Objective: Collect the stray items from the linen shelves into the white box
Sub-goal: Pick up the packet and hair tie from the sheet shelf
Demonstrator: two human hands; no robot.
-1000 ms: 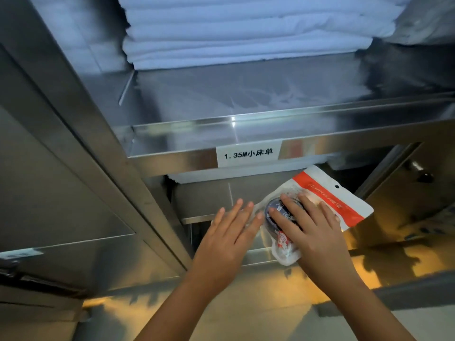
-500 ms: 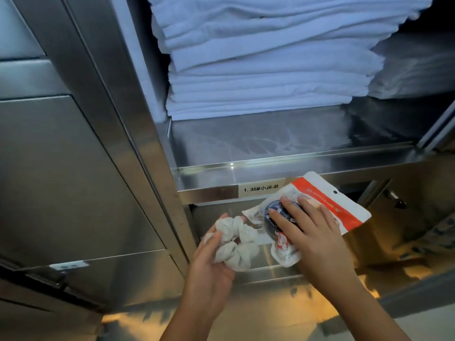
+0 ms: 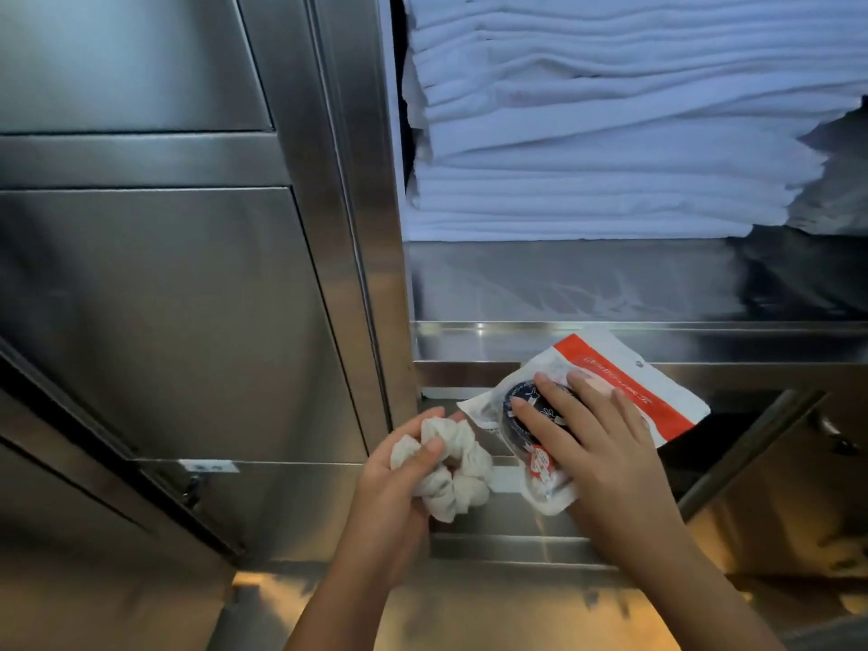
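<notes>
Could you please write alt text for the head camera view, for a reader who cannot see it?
A person's left hand grips a white scrunchie and the right hand holds a red-and-white packet by a steel shelf of folded white linen.

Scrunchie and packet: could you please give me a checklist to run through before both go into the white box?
1. Left hand grips the white scrunchie: ok.
2. Right hand lies flat on the packet, thumb hidden; secure hold: cannot tell.
3. White box in view: not ok.
4. Packet free of the shelf edge: cannot tell.
5. Folded linen stack apart from both hands: ok.
</notes>
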